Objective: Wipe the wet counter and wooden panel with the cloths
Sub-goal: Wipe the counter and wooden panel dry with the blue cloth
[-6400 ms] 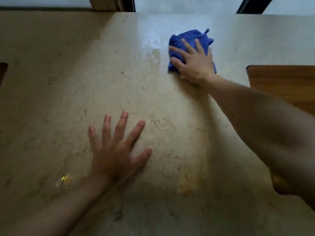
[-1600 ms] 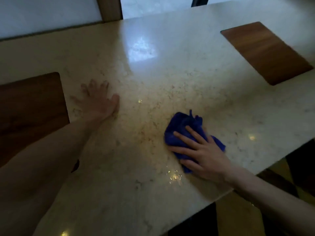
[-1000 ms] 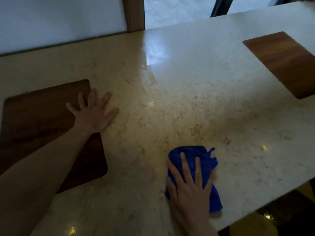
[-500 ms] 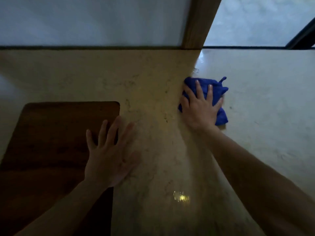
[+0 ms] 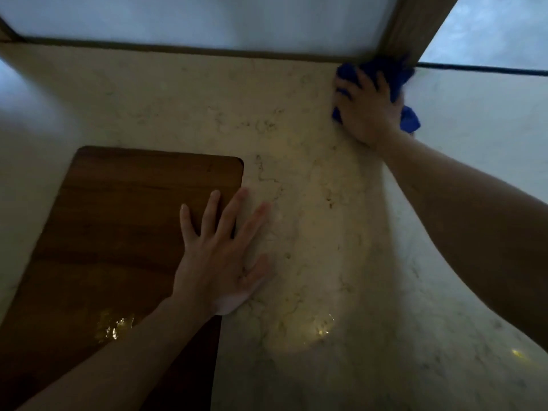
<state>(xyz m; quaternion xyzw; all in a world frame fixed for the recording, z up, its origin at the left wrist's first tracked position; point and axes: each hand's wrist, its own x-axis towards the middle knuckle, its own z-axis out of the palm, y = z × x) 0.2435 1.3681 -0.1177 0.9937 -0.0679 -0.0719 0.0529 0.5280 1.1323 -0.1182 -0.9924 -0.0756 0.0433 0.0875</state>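
A crumpled blue cloth (image 5: 409,121) lies at the far edge of the pale marble counter (image 5: 311,179), at the foot of a wooden post. My right hand (image 5: 369,109) presses flat on top of it and hides most of it. A dark wooden panel (image 5: 124,221) is set into the counter at the left, with a wet glint near its front. My left hand (image 5: 221,259) rests flat with fingers spread, half on the panel's right edge and half on the marble.
A wooden post (image 5: 415,25) rises at the counter's back edge between frosted glass panes (image 5: 192,19). A dark strip runs along the back edge. Wet glints (image 5: 321,329) show on the marble near the front.
My right hand has pushed the blue cloth farther away, up to the base of the post. My left hand stays flat on the panel's right edge.
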